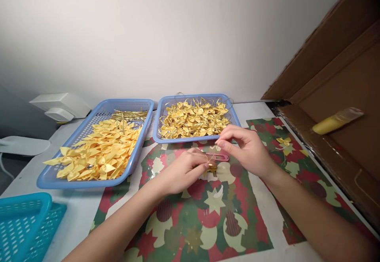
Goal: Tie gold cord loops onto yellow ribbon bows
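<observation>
My left hand (184, 169) pinches a small yellow ribbon bow (212, 167) over the patterned paper (208, 214). My right hand (247, 149) is closed in a pinch on a thin gold cord (211, 157) that runs to the bow. A pink tool (221, 158), perhaps scissors, lies on the paper just under my right fingers. The two hands are almost touching, in front of the right tray.
A blue tray (47, 179) at the left holds plain yellow bows and gold cords. Another blue tray (235, 115) behind the hands holds bows with cords. A loose bow (284, 140) lies at the right. A teal basket (26, 222), a cardboard box (341, 95) and a yellow tube (335, 121) are nearby.
</observation>
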A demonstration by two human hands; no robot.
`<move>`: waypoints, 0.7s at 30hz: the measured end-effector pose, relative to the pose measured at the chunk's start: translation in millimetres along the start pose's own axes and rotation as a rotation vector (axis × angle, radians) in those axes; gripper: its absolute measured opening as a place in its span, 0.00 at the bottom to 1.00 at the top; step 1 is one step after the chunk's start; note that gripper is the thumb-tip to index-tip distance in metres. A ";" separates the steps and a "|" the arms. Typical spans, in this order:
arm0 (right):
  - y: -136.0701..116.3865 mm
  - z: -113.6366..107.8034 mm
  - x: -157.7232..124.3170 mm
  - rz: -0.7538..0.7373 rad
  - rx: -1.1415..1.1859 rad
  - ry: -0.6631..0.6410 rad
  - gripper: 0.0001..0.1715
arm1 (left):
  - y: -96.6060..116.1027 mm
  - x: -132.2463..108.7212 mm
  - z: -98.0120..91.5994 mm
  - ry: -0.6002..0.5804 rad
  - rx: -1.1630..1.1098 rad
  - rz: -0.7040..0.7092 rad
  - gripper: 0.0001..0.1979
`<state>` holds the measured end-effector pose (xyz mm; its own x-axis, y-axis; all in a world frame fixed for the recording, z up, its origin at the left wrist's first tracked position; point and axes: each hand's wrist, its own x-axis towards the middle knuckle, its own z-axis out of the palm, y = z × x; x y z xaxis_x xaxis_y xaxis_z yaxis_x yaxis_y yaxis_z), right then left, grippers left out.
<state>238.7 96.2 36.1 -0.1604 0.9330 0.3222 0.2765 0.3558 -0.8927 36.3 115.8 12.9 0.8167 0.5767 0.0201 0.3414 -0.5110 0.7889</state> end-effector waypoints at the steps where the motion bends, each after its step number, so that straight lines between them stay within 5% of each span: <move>1: -0.2 -2.1 0.4 -0.003 -0.012 0.006 0.08 | -0.4 -0.9 0.4 -0.022 0.018 0.013 0.18; 13: -3.1 -26.2 3.3 -0.073 -0.158 0.075 0.09 | -4.5 -11.5 -2.0 -0.100 0.281 0.105 0.16; 21: -3.6 -27.2 1.8 -0.050 -0.181 0.008 0.09 | -12.2 -17.2 1.6 0.052 0.598 0.264 0.13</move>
<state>263.2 98.1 48.4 -0.1707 0.9140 0.3681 0.4341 0.4051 -0.8046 18.8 111.1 2.0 0.8901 0.4054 0.2081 0.3443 -0.8975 0.2756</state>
